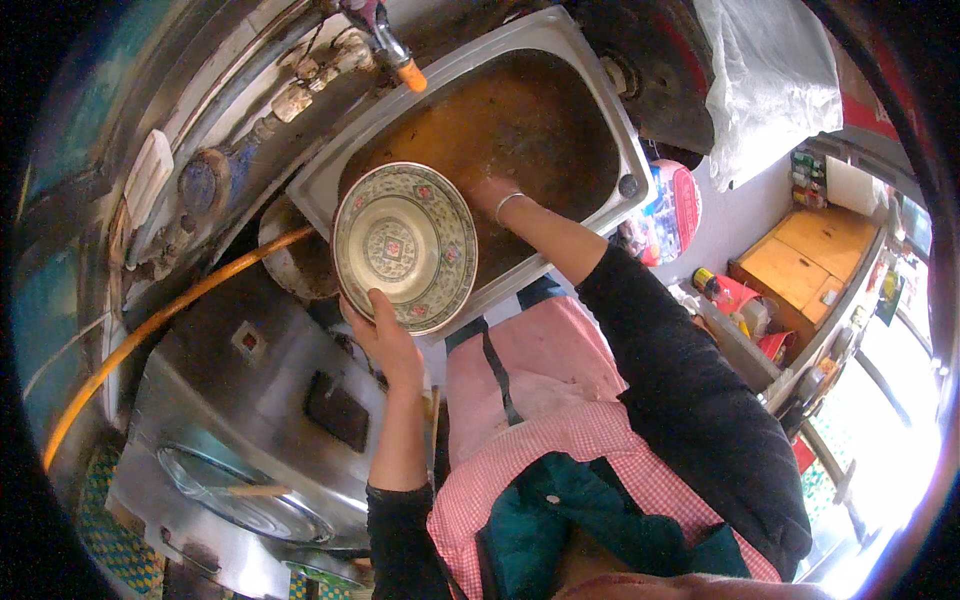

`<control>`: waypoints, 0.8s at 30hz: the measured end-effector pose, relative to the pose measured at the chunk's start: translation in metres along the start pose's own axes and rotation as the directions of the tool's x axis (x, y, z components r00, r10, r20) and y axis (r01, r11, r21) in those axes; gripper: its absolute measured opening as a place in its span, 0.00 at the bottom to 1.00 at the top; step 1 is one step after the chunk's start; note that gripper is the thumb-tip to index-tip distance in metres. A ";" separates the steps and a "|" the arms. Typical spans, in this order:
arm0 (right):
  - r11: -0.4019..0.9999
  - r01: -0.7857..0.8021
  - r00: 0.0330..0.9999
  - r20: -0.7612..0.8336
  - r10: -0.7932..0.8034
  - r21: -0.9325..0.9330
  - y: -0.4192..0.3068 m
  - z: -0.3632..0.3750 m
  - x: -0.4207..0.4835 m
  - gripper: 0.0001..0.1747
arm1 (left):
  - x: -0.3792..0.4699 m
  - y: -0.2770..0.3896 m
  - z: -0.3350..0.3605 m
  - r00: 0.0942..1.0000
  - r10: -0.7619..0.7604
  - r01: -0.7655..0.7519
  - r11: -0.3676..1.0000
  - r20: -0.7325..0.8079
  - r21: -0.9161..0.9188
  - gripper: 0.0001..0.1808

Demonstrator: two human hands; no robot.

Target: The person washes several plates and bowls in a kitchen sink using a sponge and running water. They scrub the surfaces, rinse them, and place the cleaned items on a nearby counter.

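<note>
A patterned ceramic bowl (405, 247) with a wide floral rim is held in my left hand (386, 337), the thumb on its inner rim and the fingers beneath. It tilts over the left end of a metal sink (600, 82) filled with murky brown water (555, 112). My right hand (491, 191) reaches into that water, a bracelet at its wrist. Its fingers are under the surface, so whether they hold anything is hidden. Above the sink's far edge is a faucet (394, 52) with an orange tip.
An orange hose (180, 300) curves across the left, above a stainless-steel appliance (262, 390). A round pan (289, 255) lies left of the sink. On the right are a white plastic sheet (772, 82), a pink-and-clear package (679, 214) and a wooden cabinet (795, 262).
</note>
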State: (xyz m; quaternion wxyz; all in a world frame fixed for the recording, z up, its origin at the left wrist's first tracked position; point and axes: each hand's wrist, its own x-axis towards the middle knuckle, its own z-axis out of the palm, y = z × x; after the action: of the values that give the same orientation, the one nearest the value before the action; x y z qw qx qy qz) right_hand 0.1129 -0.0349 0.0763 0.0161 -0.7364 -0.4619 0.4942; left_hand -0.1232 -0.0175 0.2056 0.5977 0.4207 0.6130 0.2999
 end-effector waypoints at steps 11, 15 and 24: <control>0.922 0.136 0.980 -0.089 -0.180 -0.361 0.063 0.080 0.069 0.11 | -0.024 -0.008 -0.010 0.990 -0.131 0.123 0.980 -0.043 -0.158 0.32; 0.915 0.019 0.978 -0.184 -0.101 -0.402 0.124 0.091 0.096 0.10 | -0.017 -0.014 -0.002 0.983 -0.168 0.178 0.965 0.069 -0.193 0.34; 0.970 0.115 0.901 -0.433 -0.011 0.215 -0.007 -0.036 -0.043 0.09 | -0.021 -0.021 -0.013 0.986 -0.136 0.156 0.952 0.092 -0.263 0.36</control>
State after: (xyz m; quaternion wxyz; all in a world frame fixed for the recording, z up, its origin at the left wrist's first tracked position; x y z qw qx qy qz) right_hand 0.1316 -0.0454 0.1289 0.2202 -0.8043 -0.4089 0.3706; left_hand -0.1409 -0.0436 0.1984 0.6917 0.2998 0.5740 0.3198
